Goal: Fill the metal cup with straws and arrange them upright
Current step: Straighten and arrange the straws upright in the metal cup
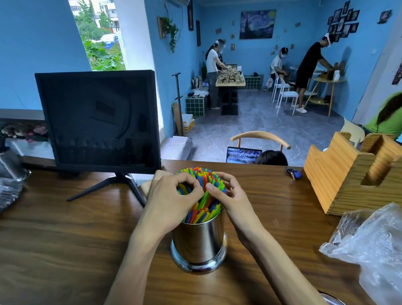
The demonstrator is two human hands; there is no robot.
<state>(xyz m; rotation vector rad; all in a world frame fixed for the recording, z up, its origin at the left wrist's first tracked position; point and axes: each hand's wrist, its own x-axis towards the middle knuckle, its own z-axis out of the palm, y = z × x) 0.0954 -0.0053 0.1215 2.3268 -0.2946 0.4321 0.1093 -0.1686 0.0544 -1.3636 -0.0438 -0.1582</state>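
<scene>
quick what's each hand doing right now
Left hand: curled around the straws.
Right hand: pinching the straws too.

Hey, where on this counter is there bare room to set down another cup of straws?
Bare wood lies left of the metal cup, between the monitor stand and the counter's near edge, and between the cup and the plastic bag. It is crowded at the right by the wooden holder and keys, and far left by the second metal cup.
</scene>
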